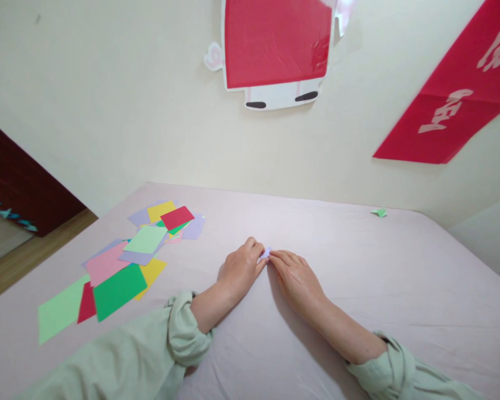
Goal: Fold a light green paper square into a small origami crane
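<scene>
A small piece of light purple paper (266,253) shows between my two hands at the middle of the table; most of it is hidden by my fingers. My left hand (242,268) pinches its left side between thumb and curled fingers. From the other side, my right hand (295,276) grips the right edge of the paper with its fingertips, the fingers pressed together. Whether the paper is folded, and how, I cannot make out.
Sheets of coloured paper lie scattered and overlapping at the left, among them a green sheet (120,291) and a pink sheet (110,264). A small folded light green paper piece (380,212) sits near the table's far right edge. Behind the cloth-covered table (400,278) rises a wall (150,111).
</scene>
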### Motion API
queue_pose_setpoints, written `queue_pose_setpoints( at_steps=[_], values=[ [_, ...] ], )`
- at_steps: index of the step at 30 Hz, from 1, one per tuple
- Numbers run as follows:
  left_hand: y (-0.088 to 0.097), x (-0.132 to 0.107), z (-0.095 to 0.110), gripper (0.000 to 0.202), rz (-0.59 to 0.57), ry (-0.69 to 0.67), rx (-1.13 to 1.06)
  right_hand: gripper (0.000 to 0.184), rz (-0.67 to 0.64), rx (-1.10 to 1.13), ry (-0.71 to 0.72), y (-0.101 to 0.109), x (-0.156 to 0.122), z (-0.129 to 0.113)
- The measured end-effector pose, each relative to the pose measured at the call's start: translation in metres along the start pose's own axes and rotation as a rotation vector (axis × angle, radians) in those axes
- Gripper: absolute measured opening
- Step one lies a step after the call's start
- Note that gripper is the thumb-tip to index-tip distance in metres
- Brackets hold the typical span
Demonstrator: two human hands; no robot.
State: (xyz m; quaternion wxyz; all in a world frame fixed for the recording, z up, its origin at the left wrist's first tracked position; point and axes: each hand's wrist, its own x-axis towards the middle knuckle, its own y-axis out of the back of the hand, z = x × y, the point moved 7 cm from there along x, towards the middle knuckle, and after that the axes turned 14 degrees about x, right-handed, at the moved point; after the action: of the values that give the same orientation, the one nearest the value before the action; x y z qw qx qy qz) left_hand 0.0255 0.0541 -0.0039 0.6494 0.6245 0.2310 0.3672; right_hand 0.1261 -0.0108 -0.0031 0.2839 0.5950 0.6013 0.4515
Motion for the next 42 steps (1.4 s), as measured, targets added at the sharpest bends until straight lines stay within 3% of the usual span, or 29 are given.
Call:
queue_pose_setpoints(
  at_steps=[15, 31, 42],
  values=[
    [-0.003, -0.005, 0.005, 0.016, -0.005, -0.045, 0.014, 0.046, -0.049, 0.016, -0.007, 0.000, 0.008, 0.006],
    [0.006, -0.022, 0.019, 0.022, -0.056, -0.163, 0.240, 0.039, -0.103, -0.122, 0.051, 0.001, -0.004, -0.008],
    [0.005, -0.033, 0.017, 0.028, -0.026, -0.195, 0.262, 0.038, -0.116, -0.143, 0.066, 0.004, -0.005, -0.011]
  ],
)
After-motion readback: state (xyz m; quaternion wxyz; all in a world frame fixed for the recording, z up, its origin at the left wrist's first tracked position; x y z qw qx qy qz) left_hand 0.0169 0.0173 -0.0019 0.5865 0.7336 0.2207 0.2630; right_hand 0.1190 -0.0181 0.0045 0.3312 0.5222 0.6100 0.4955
